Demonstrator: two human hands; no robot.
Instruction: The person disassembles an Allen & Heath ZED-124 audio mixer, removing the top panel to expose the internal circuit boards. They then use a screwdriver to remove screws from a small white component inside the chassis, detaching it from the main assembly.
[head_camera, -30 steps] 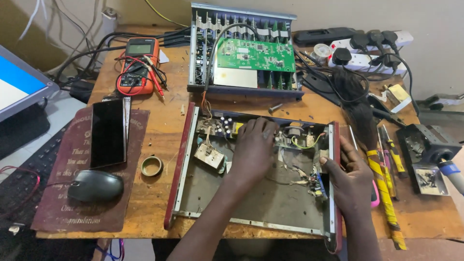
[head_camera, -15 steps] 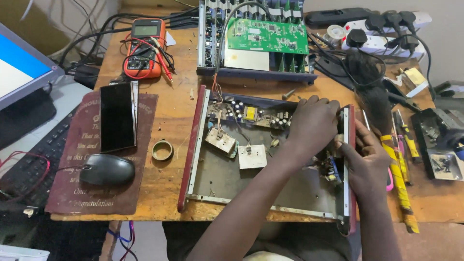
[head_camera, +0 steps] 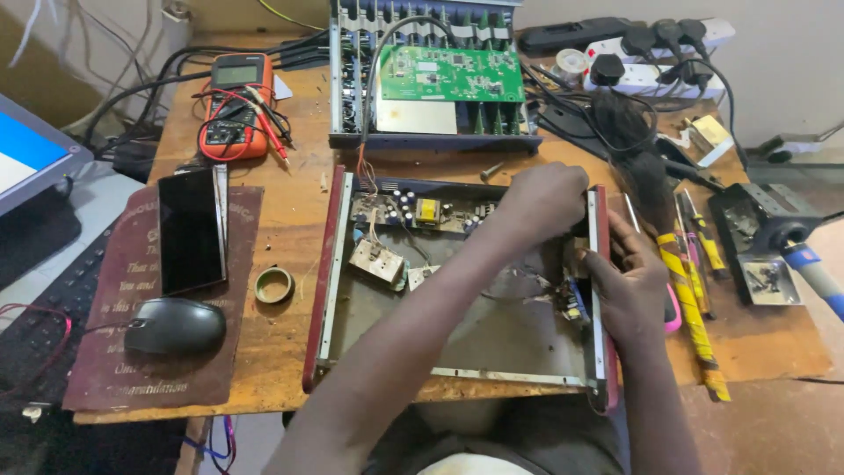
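Your left hand is curling closed inside the open grey metal chassis; your right hand is gripping its red-edged right wall.

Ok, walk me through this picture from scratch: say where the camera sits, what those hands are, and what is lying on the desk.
The picture comes from a camera worn on a person's head, looking down at a wooden desk. No machine is at work; these are two bare hands. The left hand reaches across an open grey metal electronics case to its far right corner. The right hand grips the case's right side wall. Whether either hand holds a small part is hidden.

Behind the case stands a second opened unit with a green circuit board. To the left lie an orange multimeter with red leads, a black phone, a black computer mouse and a small roll of tape. To the right lie tools with yellow striped handles and a white power strip.
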